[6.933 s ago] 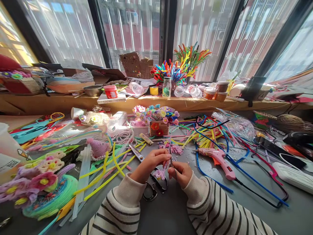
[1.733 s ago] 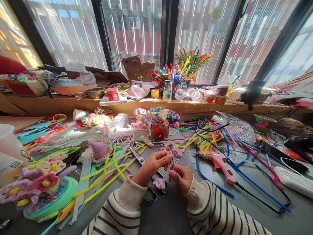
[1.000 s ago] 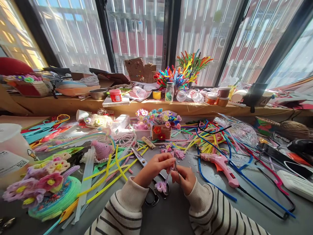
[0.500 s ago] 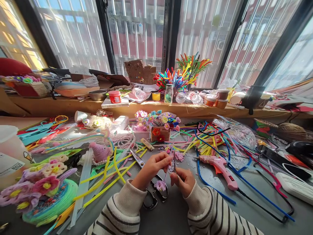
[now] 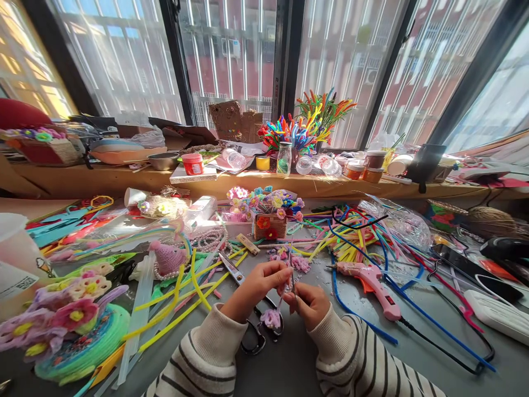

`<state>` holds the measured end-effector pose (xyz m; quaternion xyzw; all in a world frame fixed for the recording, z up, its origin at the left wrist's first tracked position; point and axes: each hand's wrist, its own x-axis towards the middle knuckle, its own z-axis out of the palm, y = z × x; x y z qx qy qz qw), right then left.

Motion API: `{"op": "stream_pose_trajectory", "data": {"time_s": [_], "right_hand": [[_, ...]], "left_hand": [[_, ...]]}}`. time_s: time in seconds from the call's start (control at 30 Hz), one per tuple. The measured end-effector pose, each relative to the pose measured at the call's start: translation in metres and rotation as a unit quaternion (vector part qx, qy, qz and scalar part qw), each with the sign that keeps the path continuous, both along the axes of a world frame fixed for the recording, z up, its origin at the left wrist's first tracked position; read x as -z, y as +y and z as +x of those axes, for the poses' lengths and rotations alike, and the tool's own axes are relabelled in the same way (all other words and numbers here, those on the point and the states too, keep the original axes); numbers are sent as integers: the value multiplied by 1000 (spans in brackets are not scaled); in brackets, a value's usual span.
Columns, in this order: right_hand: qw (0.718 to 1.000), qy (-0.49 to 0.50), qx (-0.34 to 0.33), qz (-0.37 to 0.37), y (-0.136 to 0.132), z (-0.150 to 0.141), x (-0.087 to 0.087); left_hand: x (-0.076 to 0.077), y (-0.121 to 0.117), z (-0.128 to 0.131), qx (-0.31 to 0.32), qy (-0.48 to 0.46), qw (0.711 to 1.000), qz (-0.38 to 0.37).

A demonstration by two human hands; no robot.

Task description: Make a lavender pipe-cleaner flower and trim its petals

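Between the thumb and fingers of my left hand is a pale purple pipe cleaner, pinched; part of it is hidden by the fingers. Its lower end carries a fluffy lilac flower, hanging below the hand. My right hand is closed around slim small scissors, their thin blades pointing up beside the left fingertips. The handles are hidden in the palm. Beneath my left hand lie larger scissors with black handles, blades toward the upper left. Just beyond the hands is a pile of pink and purple fluffy bits.
A pink glue gun lies to the right with its cord trailing. Yellow pipe cleaners and clear glue sticks are at left, near a flower-topped green piece. A flower basket stands ahead, below the crowded sill.
The scissors in my right hand have shifted slightly left and their blades tilt differently. The lilac flower has turned a little and sits slightly lower. Both hands keep their grip.
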<state>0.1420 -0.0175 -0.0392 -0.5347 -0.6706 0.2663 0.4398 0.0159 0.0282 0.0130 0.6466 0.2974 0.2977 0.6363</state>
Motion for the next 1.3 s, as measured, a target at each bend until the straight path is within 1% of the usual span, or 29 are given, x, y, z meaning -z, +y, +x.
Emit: {"op": "stream_pose_trajectory", "data": {"time_s": [0.1,0.23,0.37,0.43,0.6,0.67,0.73,0.87,0.93,1.0,1.13,1.3], "right_hand": [[1000,3,-4,0,1,1,2],[998,33,-48,-20,0,2,0],[994,58,-88,-8,-2,1,-5],[996,51,-77,-9,-2,1,-6],[999,42,-10,-13,-1,1,-3],[999,48,-4,-12,0,1,-2],[998,54,-23,-18,0,1,-1],[991,88,-100,-15,0,1,-1],[988,100,-114,-14,0,1,-1],[991,91,-97,-21,0,1,-1],[997,56,-31,-32,1,1,-1],[998,56,-13,-22,1,1,-1]], "left_hand": [[-1,0,0,-6,-3,1000,3],[-3,-2,-1,2,3,1000,2],[-5,-4,-1,25,3,1000,-7],[-5,-5,-1,31,9,999,-13],[-3,-3,-1,12,8,1000,-5],[-2,-2,-1,7,2,1000,0],[-2,-2,-1,8,-2,1000,0],[-3,-3,-2,36,1,999,-3],[-2,-3,-2,43,8,999,-7],[-2,-3,-2,39,16,999,-10],[-3,-2,-2,21,10,1000,-15],[-3,-2,-1,8,0,1000,-9]]}}
